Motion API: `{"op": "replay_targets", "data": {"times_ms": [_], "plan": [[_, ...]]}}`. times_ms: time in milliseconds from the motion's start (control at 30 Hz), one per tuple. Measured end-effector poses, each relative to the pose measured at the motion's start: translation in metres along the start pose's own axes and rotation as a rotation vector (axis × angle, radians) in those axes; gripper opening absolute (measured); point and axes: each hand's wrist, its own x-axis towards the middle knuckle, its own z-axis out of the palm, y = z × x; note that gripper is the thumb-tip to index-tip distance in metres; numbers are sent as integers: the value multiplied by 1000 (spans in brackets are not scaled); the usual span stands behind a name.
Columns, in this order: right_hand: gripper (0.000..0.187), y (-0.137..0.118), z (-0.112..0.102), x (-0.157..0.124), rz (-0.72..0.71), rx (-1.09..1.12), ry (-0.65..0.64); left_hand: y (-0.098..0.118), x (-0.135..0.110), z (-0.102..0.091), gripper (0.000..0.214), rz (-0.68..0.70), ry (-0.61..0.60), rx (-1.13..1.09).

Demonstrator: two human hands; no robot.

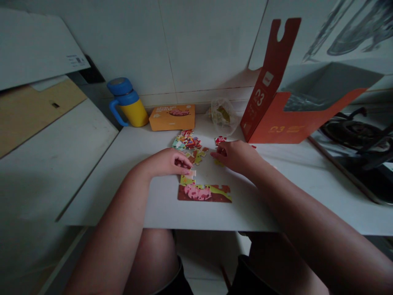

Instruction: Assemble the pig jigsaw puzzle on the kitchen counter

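A partly joined jigsaw puzzle [198, 193] lies near the front of the white table, with a pink spotted shape over a brown and green strip. Its left side rises to a pale and yellow-green piece. Just above that piece, my left hand [168, 162] is closed, its curled fingers on a dark puzzle piece that they partly hide. My right hand [236, 155] rests farther right, fingers bent down over a yellow-green puzzle piece [219, 162]. Between the hands lie loose brown and green pieces [197, 155], with a colourful heap of pieces [186, 141] behind them.
An orange puzzle box [172, 118] stands against the wall beside a blue and yellow mug [130, 104]. A clear plastic bag [224, 116] sits right of it. A tall open red-orange carton [282, 123] and a gas stove [362, 151] occupy the right; panels [39, 123] lean at left.
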Motion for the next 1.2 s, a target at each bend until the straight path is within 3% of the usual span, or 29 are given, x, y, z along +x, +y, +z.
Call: {"op": "replay_targets", "data": {"times_ms": [200, 433, 533, 700, 800, 1033, 1200], "plan": [[36, 1, 1, 2, 3, -7, -18, -10, 1, 3, 38, -77, -25, 27], [36, 6, 8, 4, -32, -19, 15, -10, 0, 5, 37, -65, -4, 4], [37, 7, 6, 3, -26, -29, 36, -8, 2, 5, 29, -21, 142, -6], [40, 9, 1, 3, 2, -35, 74, -12, 3, 0, 27, -36, 538, 31], [41, 8, 0, 3, 21, -46, 90, -19, 2, -4, 28, -83, 649, 124], [40, 5, -1, 1, 17, -54, 72, -28, 6, 3, 25, -45, 497, 174], [45, 10, -6, 2, 86, -46, 87, -29, 6, 1, 25, -50, 528, 239]]}}
